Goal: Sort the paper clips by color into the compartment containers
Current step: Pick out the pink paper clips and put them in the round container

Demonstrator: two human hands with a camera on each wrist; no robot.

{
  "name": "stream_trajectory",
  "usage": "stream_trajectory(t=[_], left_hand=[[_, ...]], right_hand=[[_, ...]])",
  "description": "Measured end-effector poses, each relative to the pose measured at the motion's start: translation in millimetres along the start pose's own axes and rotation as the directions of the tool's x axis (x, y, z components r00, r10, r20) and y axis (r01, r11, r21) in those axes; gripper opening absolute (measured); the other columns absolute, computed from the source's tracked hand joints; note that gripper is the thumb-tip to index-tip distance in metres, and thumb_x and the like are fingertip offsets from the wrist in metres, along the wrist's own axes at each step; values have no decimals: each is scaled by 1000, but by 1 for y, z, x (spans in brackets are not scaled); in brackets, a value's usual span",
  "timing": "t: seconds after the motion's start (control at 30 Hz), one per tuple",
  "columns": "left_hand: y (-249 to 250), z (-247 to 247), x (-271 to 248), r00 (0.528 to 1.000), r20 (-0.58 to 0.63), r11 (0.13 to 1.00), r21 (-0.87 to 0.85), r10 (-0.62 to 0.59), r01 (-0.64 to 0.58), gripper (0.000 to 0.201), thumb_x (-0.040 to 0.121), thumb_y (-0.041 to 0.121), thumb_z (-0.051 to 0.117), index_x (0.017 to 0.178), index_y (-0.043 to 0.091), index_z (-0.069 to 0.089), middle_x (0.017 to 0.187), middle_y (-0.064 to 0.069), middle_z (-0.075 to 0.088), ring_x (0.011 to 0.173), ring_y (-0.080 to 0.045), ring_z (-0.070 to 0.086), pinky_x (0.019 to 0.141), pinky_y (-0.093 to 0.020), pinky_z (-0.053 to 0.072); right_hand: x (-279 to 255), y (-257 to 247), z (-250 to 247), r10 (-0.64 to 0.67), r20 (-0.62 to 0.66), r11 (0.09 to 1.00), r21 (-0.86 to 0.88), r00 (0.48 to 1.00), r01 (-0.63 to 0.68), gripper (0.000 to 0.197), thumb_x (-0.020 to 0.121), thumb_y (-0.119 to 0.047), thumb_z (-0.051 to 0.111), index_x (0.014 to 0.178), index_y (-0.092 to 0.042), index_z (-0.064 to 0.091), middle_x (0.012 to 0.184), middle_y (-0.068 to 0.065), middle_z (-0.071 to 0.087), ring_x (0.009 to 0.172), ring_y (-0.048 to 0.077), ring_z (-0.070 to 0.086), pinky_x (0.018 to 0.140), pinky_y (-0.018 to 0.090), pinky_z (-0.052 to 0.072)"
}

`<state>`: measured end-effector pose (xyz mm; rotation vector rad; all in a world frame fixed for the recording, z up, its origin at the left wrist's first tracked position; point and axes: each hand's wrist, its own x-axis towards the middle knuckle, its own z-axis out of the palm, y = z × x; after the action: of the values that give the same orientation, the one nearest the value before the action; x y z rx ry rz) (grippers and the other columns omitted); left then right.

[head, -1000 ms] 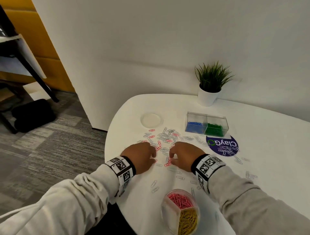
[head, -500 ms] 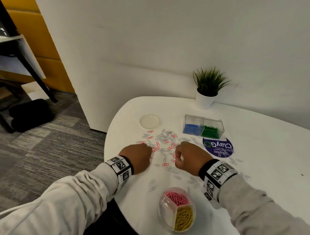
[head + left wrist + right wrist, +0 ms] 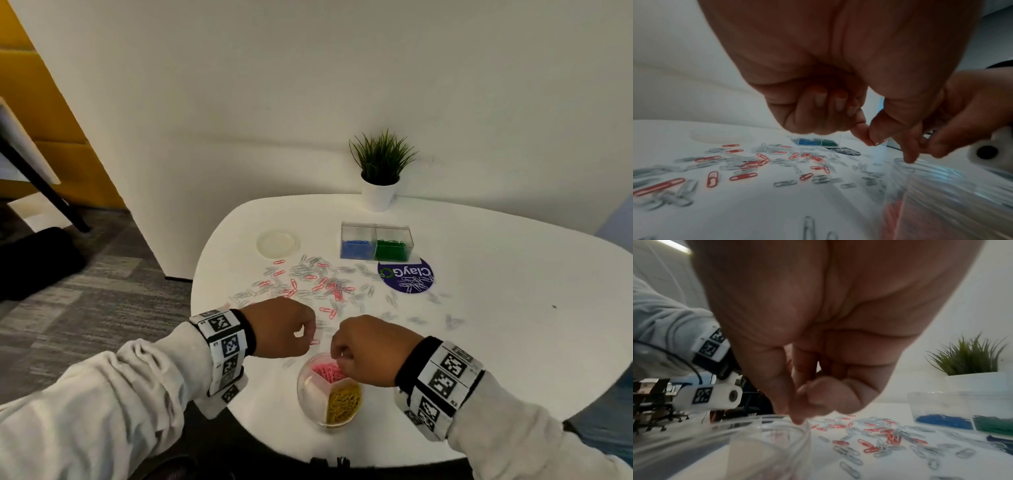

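Observation:
Pink and clear paper clips [image 3: 308,284] lie scattered mid-table. Near the front edge stands a round clear container [image 3: 302,377] with pink clips, yellow clips and one pale compartment. My right hand [image 3: 337,356] hovers over the pink compartment; its bunched fingertips [image 3: 797,420] point down at the rim [image 3: 735,431], with pink showing between them. My left hand [image 3: 308,334] hangs just left of the container, fingers curled tight, thumb pressed to forefinger [image 3: 867,138]. A pink clip [image 3: 314,342] shows at its fingertips.
A clear rectangular box [image 3: 376,231] at the back holds blue clips [image 3: 356,248] and green clips [image 3: 390,251]. A round lid [image 3: 276,243] lies left of it, a potted plant [image 3: 380,171] behind, a purple sticker [image 3: 406,275] with clips in front. The table edge curves at my left.
Both hands have pulled back from the scattered pile toward me. The right hand now hangs over the round container and the left hand beside it.

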<state>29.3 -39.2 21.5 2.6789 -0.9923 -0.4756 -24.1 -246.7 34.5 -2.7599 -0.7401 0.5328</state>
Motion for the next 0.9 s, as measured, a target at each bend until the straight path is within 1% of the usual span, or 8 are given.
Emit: stream_trajectory(t=[0.1,0.17,0.27,0.4,0.53,0.63,0.73,0.9], left_hand=[[11,2,-5,999,5,999,-9,42,-41,5,89,35,56,84,37,56,76,18,53,71,3,49,66,-14,36],[19,4,-6,998,3,998,0,66,-66,4,89,35,56,86,38,58,80,18,54,73,0,50,70,-18,42],[27,10,-6,997,17,996,60,73,-73,9,91,35,58,97,32,63,93,15,56,81,-5,49,78,-27,46],[31,12,-9,999,-21,998,36,50,-49,10,91,31,59,100,28,55,89,12,52,80,-9,48,72,-26,42],[26,9,-12,999,-43,997,-75,4,-8,10,89,18,51,90,28,48,89,8,57,82,-14,54,76,-33,48],[25,11,-13,1000,22,989,-147,8,-5,21,95,13,42,101,27,56,97,12,56,91,-10,54,84,-30,46],[28,14,-15,995,46,986,-144,88,-80,36,95,7,39,113,31,60,101,12,58,94,-7,54,88,-29,47],[40,17,-12,967,13,967,-44,253,-252,34,98,11,45,122,28,62,110,6,62,100,-12,56,89,-32,48]], right_hand=[[-4,1,-7,22,7,998,64,1000,-23,33,91,-18,50,117,-24,70,121,-4,65,109,14,60,93,28,49],[-5,2,-11,38,-1,996,81,999,-38,33,92,-16,51,117,-26,70,122,-5,65,108,13,60,95,30,50],[-7,4,-16,52,-35,994,93,998,-49,25,94,-17,58,115,-26,69,108,-7,68,93,10,59,87,27,50],[-7,1,-13,64,-107,987,157,992,-47,14,88,-19,66,99,-24,70,85,-14,62,83,7,59,73,22,44],[-4,-5,-5,52,-76,969,245,996,-32,22,81,-21,71,101,-28,67,91,-11,71,85,5,65,79,25,52],[-4,6,-10,79,-118,979,196,990,-55,15,82,-29,70,96,-30,65,92,-12,70,86,5,63,79,25,52],[-7,33,-16,175,-181,977,156,968,-147,3,90,-29,61,92,-31,61,92,-11,66,85,8,61,78,28,51],[3,61,0,266,-195,964,82,944,-255,13,94,-28,56,102,-31,65,105,-10,67,95,14,61,84,30,49]])
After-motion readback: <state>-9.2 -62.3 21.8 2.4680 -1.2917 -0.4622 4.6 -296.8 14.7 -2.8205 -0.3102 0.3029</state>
